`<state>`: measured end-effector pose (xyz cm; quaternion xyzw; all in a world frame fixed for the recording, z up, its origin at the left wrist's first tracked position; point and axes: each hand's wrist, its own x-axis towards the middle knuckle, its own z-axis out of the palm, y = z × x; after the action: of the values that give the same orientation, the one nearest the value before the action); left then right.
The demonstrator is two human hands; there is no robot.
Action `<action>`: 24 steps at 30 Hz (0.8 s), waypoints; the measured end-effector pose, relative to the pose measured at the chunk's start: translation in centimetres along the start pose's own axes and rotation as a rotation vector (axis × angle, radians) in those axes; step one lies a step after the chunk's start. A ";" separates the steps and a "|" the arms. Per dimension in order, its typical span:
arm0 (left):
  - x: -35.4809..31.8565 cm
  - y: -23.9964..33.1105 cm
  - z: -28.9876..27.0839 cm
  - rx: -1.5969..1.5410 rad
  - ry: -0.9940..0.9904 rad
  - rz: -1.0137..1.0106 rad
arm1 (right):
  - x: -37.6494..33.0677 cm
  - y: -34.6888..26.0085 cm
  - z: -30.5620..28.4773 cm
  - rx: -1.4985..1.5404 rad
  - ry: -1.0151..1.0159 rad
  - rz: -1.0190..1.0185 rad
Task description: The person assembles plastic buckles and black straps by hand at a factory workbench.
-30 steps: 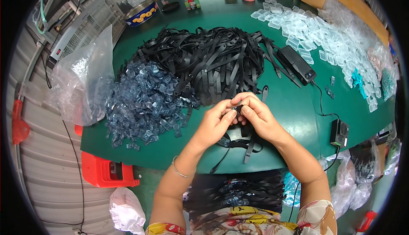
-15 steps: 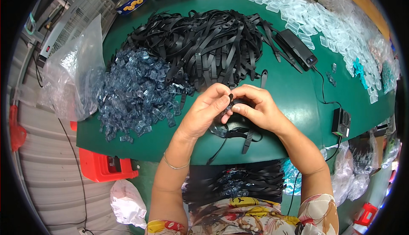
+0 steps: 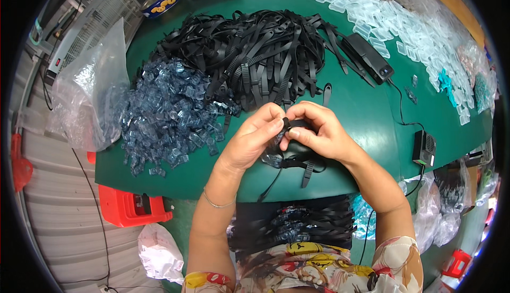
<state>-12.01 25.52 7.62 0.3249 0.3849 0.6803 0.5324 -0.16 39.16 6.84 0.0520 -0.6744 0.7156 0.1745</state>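
Observation:
Over the near part of the green table, my left hand (image 3: 252,139) and my right hand (image 3: 326,133) meet, thumbs and fingers pinched on a black strap (image 3: 303,123). The strap's end shows between the two thumbs; what else lies inside the fingers is hidden. Just below hangs or lies a black strap loop (image 3: 307,172) with a see-through plastic piece (image 3: 272,158) beside it. Beyond the hands spreads a heap of black ribbed straps (image 3: 260,54). To its left is a pile of small bluish see-through plastic buckles (image 3: 164,112).
Many translucent plastic cases (image 3: 404,32) cover the far right. A black device (image 3: 369,58) is wired to a small black box (image 3: 425,148). A plastic bag (image 3: 90,102) stands at the left edge, near a round tin (image 3: 162,0). More straps (image 3: 297,224) lie across my lap.
The strap in my fingers has shifted; more of it now shows along my right fingers. My right fingertips have drawn in slightly. Both hands stay in nearly the same place.

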 end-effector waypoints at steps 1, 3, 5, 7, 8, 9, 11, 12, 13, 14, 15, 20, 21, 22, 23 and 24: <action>0.0 0.0 -0.2 0.043 0.002 0.013 | 0.2 0.2 -0.2 -0.074 -0.003 -0.013; 0.2 0.0 -0.1 0.088 -0.004 0.009 | 0.1 0.0 -0.7 -0.164 0.006 -0.041; 0.2 0.2 0.0 0.013 -0.008 0.025 | -0.1 0.1 -0.8 -0.222 0.011 -0.060; 0.2 0.6 0.3 -0.087 -0.003 0.013 | -0.1 -0.2 -0.4 0.071 0.032 -0.016; 0.1 0.5 0.2 -0.089 -0.003 0.015 | 0.0 -0.4 -0.3 0.070 0.031 -0.014; 0.0 0.5 0.1 -0.065 0.020 0.020 | 0.0 -0.6 -0.1 0.091 0.020 -0.007; -0.1 0.5 0.1 -0.042 0.041 0.025 | 0.0 -0.7 0.0 0.111 0.009 0.002; -0.2 0.5 0.1 0.005 0.029 -0.006 | 0.0 -0.6 -0.1 0.105 0.001 -0.010; -0.2 0.6 0.1 0.052 0.016 -0.037 | 0.0 -0.5 -0.1 0.099 -0.007 -0.021; -0.2 0.5 0.1 0.051 0.016 -0.037 | 0.0 -0.3 -0.2 0.098 -0.006 -0.020; -0.2 0.5 0.1 0.065 0.015 -0.034 | 0.0 -0.2 -0.2 0.050 0.004 -0.059; -0.3 0.4 -0.1 0.110 0.005 -0.037 | 0.1 -0.4 -0.5 -0.024 0.011 -0.071; -0.3 0.5 0.0 0.096 0.001 -0.038 | 0.1 -0.3 -0.5 -0.047 0.008 -0.085; -0.3 0.5 0.1 0.083 -0.002 -0.039 | 0.2 -0.3 -0.6 -0.071 0.004 -0.099; -0.3 0.5 0.0 0.083 -0.002 -0.039 | 0.2 -0.5 -0.7 -0.071 0.004 -0.099; -0.2 0.4 -0.1 0.059 -0.003 -0.047 | 0.3 -0.8 -0.8 -0.160 -0.015 -0.131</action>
<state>-12.18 25.23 7.91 0.3325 0.4116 0.6555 0.5388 -0.04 39.97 7.64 0.0875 -0.7257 0.6461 0.2195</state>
